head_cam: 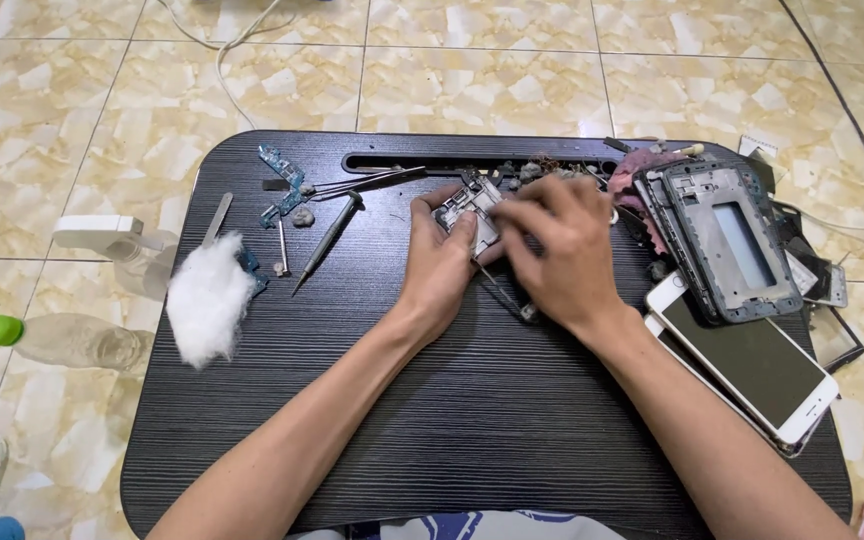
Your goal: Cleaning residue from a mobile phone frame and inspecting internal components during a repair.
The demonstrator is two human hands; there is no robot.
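The small phone part (472, 215) sits at twelve o'clock on the dark lap table (472, 420), pinched in the left hand (442, 265) to steady it; the right hand (557, 250), blurred, closes on a thin dark tool (507, 295); spare phones (752, 360) lie at three o'clock.

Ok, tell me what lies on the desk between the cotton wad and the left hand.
In the head view, a dark-handled screwdriver lies slanted between the cotton wad and the left hand, with a small metal tool beside it. Otherwise bare desk.
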